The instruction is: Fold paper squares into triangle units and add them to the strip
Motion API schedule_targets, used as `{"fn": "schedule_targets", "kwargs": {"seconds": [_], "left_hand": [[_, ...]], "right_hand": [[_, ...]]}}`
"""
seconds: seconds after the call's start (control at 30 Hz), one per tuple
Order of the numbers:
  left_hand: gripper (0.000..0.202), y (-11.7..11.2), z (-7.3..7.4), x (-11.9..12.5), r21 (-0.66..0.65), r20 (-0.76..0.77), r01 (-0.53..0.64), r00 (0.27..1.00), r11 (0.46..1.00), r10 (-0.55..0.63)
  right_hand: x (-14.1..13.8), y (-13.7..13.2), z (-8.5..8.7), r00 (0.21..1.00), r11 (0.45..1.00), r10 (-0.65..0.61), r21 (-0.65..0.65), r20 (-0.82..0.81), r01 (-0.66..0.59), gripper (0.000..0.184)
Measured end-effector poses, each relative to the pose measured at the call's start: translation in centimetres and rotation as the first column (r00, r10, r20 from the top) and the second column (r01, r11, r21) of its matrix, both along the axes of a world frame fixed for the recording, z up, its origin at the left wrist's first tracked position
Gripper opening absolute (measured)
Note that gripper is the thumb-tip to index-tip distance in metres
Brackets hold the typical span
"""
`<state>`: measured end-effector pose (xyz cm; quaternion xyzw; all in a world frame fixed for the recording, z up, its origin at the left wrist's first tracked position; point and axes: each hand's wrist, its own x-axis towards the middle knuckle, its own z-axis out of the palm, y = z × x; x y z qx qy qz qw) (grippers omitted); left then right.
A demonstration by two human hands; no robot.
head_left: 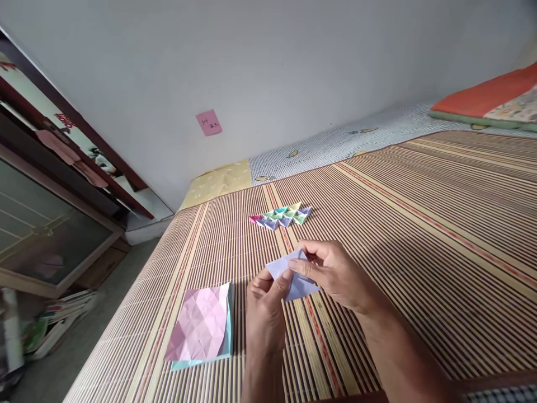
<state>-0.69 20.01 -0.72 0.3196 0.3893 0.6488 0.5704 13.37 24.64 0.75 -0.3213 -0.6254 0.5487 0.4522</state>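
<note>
"What is at the far left?"

"A cabinet [54,238] with a glass front; its contents are too dim to make out. Below it, what look like books [62,314] lie low down, and whether a box holds them is unclear."

"And on the mat [218,240]?"

"First come the sheets [199,327], pink over turquoise. The top one is creased in a grid but lies almost flat, so these seem to be the part left to fold."

"Then the left hand [268,302]?"

"Its fingers are closed in a pinch on the near left edge of the paper, thumb on top, the others curled beneath."

"What stands beyond?"

"The pieces [280,215], small, pointed and in several colours, set close together in rows. They look finished. They seem to form open pockets, too small to tell if anything is inside."

"And the paper [298,287]?"

"It is lilac, held between both hands above the mat, already folded but flatter than the pieces, so probably partway."

"Last, the right hand [335,274]?"

"It pinches the paper's far right side, fingers nearly together, one digit pressed across the top."
</note>
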Motion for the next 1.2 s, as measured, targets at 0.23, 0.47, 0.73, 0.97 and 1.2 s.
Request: {"fn": "schedule_targets", "kwargs": {"seconds": [0.23, 0.47, 0.73, 0.97, 1.2], "left_hand": [[0.026, -0.3, 0.2, -1.8, 0.014, -0.196, 0.052, 0.979, 0.999, -0.049], [0.026, 0.1, -0.2, -2.0, -0.035, -0.041, -0.009, 0.999, 0.999, 0.007], [0.03, 1.1, -0.6, -1.9, -0.027, 0.281, -0.312, 0.909, 0.95, 0.307], [0.03, 0.8, -0.5, -0.5, -0.038, 0.31, -0.209, 0.927, 0.977, 0.21], [0.03, -0.2, 0.4, -1.7, -0.016, 0.001, -0.214, 0.977, 0.977, 0.214]], "right_hand": [[0.4, -0.3, 0.5, 0.992, 0.996, -0.028, 0.083, 0.121, 0.018, 0.031], [1.0, 0.6, -0.3, 0.958, 0.955, -0.282, 0.083, -0.055, 0.286, 0.024], [-1.5, 0.3, -1.2, 0.985, 0.989, 0.011, -0.141, -0.173, -0.036, 0.047], [-4.5, -0.8, -1.3, 0.975, 0.989, -0.145, -0.065, -0.171, 0.136, 0.019], [-2.3, -0.6, -0.1, 0.98, 0.961, -0.2, 0.192, -0.004, 0.197, 0.014]]}}
